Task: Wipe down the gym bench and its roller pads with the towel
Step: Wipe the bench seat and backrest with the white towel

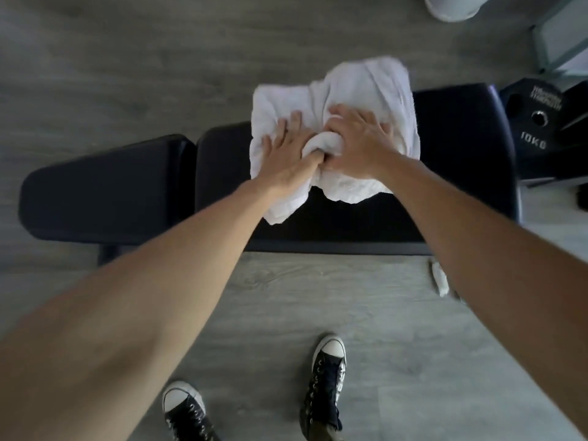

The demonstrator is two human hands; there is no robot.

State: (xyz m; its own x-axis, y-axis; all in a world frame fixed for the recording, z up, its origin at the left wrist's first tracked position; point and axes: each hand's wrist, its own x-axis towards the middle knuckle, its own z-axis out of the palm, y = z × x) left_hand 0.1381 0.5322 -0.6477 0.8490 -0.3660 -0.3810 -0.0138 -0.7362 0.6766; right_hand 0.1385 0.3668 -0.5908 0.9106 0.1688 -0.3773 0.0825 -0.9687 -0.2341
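A black padded gym bench (461,148) lies across the view on a grey wood floor, with its shorter seat pad (105,189) at the left. A white towel (359,87) is bunched on the long pad, hanging over its far edge. My left hand (286,157) presses flat on the towel's left part, thumb tucked into a fold. My right hand (356,141) lies on the towel beside it, fingers curled into the cloth. No roller pads are in view.
A black 10 kg weight plate (537,122) leans by the bench's right end. A small white object (440,278) lies on the floor near the bench's front edge. My two black sneakers (327,380) stand on the floor in front. A white round base (451,7) sits at the top right.
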